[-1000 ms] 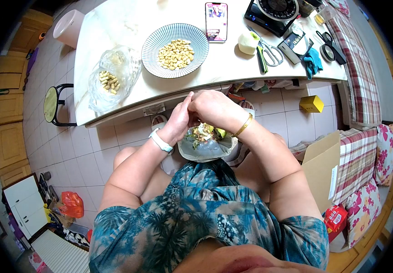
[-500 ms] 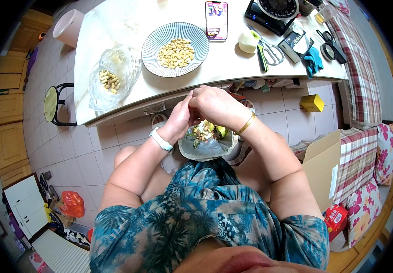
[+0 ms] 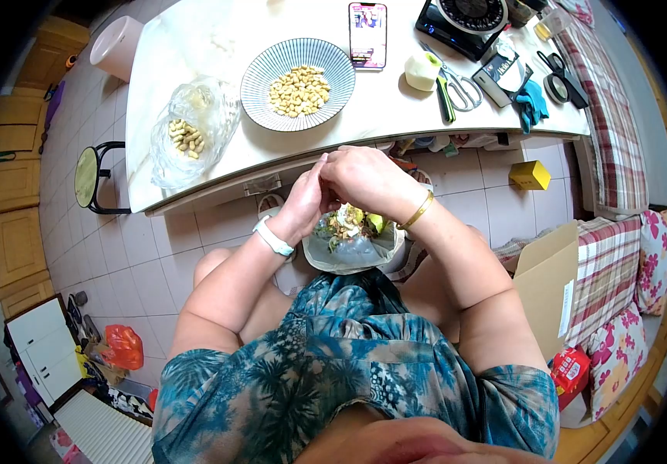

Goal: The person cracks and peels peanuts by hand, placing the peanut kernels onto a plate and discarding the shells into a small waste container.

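Note:
My left hand (image 3: 307, 199) and my right hand (image 3: 366, 178) meet in front of the table edge, their fingers closed together. Whatever they pinch is hidden behind my right hand. Right below them, between my knees, stands a bin lined with a pale bag (image 3: 357, 257), with food scraps and peels (image 3: 347, 226) inside. Beyond my hands, a striped bowl (image 3: 255, 99) on the table holds shelled peanuts (image 3: 299, 91). To its left lies a clear plastic bag (image 3: 215, 120) with unshelled peanuts (image 3: 187, 139).
A phone (image 3: 367, 35) lies behind the bowl. Farther right are a pale round fruit (image 3: 422, 71), scissors (image 3: 466, 93), a green-handled knife (image 3: 445, 100), a blue cloth (image 3: 532, 106) and a black scale (image 3: 457, 35). A stool (image 3: 88, 177) stands left; an open cardboard box (image 3: 547, 278) sits right.

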The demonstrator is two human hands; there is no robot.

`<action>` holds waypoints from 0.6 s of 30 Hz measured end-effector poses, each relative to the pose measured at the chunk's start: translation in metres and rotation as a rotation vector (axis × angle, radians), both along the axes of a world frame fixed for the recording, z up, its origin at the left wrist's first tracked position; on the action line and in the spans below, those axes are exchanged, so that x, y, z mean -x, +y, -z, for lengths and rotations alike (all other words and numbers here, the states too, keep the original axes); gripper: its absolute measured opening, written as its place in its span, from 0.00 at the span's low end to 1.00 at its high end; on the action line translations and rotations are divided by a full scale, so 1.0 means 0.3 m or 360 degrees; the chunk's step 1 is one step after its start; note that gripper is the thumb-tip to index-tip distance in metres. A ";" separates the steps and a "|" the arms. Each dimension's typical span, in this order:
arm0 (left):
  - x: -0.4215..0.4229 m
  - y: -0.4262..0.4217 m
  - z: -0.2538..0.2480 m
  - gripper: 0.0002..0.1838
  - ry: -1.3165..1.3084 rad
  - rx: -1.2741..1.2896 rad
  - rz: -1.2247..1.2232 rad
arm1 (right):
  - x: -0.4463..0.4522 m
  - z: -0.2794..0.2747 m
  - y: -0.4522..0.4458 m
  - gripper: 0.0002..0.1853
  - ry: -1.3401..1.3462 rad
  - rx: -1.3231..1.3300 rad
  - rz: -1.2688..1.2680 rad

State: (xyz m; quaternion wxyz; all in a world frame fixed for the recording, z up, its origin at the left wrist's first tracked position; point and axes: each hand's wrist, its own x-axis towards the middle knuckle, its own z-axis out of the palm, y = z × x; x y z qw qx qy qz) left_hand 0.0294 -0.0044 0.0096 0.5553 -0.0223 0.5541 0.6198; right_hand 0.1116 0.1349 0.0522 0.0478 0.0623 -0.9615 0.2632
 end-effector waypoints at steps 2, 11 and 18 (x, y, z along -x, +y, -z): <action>0.006 -0.007 0.011 0.25 0.0004 -0.0025 0.0023 | 0.003 -0.007 0.000 0.04 -0.0055 0.0029 0.0017; 0.025 -0.019 0.078 0.18 -0.0024 -0.0232 0.0046 | 0.045 -0.032 0.037 0.08 0.0150 0.0872 0.0352; 0.017 -0.017 0.023 0.18 -0.0283 -0.0417 0.0149 | 0.090 -0.043 0.073 0.13 0.0016 0.2229 0.0527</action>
